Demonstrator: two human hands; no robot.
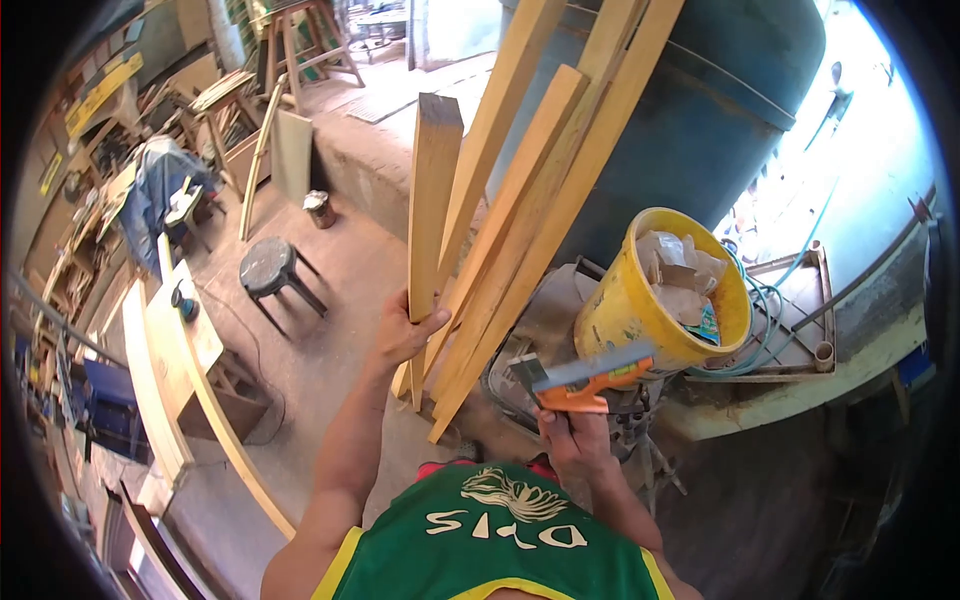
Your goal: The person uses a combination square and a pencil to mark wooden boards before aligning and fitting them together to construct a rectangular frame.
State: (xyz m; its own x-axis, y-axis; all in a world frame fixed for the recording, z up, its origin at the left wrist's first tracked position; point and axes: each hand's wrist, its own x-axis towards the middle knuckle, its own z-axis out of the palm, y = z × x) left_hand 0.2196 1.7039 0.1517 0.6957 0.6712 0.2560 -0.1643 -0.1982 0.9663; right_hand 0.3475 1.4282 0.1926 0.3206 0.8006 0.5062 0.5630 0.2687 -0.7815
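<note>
My left hand [407,335] is closed around a squared wooden beam [434,200], which stands nearly upright in front of me. Behind it, several long wooden boards [540,215] lean against a big dark blue tank [690,110]. In my right hand [578,440] is an orange and grey hand tool [590,383] with a dark block at its left end. My fingers wrap its lower side, and its exact kind does not show. Just beyond the tool stands a yellow bucket [610,310] holding crumpled wrappers and bags.
A round black stool [270,266] and a small can [319,208] stand on the floor to the left. Long curved boards [152,385] lie on a low bench. Scrap wood piles up along the left wall. A hose [765,330] coils beside a frame at right.
</note>
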